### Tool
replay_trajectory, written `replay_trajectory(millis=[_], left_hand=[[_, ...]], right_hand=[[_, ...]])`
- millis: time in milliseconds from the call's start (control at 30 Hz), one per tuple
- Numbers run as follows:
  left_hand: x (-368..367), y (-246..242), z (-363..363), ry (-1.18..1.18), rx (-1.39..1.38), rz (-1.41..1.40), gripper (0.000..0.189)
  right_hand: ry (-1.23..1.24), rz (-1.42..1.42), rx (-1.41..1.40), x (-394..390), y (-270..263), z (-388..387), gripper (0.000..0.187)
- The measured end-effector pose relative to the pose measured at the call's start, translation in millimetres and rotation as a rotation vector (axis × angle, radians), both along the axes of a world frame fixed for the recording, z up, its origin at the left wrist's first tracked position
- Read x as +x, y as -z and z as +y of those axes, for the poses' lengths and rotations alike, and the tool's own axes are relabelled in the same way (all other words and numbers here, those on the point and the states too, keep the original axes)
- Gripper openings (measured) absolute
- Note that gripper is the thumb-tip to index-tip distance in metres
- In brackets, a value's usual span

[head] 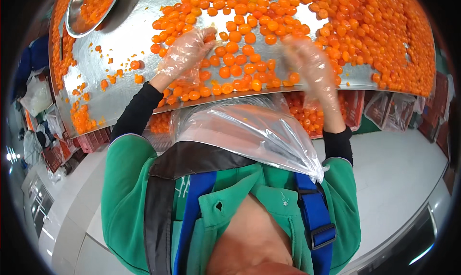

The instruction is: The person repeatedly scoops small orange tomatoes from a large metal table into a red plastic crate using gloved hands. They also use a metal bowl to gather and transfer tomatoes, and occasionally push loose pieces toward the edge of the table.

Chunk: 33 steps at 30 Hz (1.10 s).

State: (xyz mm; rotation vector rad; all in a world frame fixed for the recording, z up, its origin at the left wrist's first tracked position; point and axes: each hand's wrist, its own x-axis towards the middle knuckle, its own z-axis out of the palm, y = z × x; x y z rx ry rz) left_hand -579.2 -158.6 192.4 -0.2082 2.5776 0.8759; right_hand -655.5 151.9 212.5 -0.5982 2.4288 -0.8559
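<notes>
Many small, glossy orange fruits [236, 70], perhaps candied kumquats, lie loose on a metal tabletop [144, 70]. My left hand [185, 55], in a clear plastic glove, is over the fruits left of centre, its fingertips close together; something small may be between them, but I cannot tell. My right hand [309, 62], gloved the same way and blurred, hovers over the fruits right of centre, with its fingertips near several of them. Whether it holds a fruit is unclear. Between the two hands the fruits lie scattered in a thin layer.
A steel bowl [95, 10] with orange pieces stands at the table's upper left, beside a knife [61, 41]. Small scraps [115, 75] lie left of my left hand. A dense heap [374, 30] covers the right side. Red crates [354, 109] with fruit and plastic liners stand below the table edge.
</notes>
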Motion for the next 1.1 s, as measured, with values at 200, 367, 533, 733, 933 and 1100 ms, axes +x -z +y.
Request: replay_trajectory(millis=[200,367,533,733,933,1100], left_hand=[[22.5,-15.7,-22.1,-0.098,-0.058,0.316,0.049],[90.3,-25.6,-23.3,0.089,-0.200,0.429,0.053],[94.1,12.9,-28.8,0.173,-0.351,0.436,0.047],[83.9,28.0,-61.6,-0.097,-0.077,0.282,0.032],[113.4,39.5,-75.1,0.001,-0.101,0.403,0.039],[76.3,18.0,-50.0,0.083,-0.183,0.463,0.035]], right_hand=[[-0.096,0.167,0.316,-21.6,11.8,-11.6,0.042],[-0.239,0.221,0.231,-14.1,5.3,-8.9,0.044],[-0.409,0.260,-0.167,-10.1,15.8,-79.4,0.036],[-0.419,0.115,0.131,-27.7,15.6,-101.4,0.026],[-0.159,-0.559,-0.001,7.3,-56.8,22.8,0.026],[-0.419,0.428,-0.219,35.2,-5.2,-57.7,0.021]])
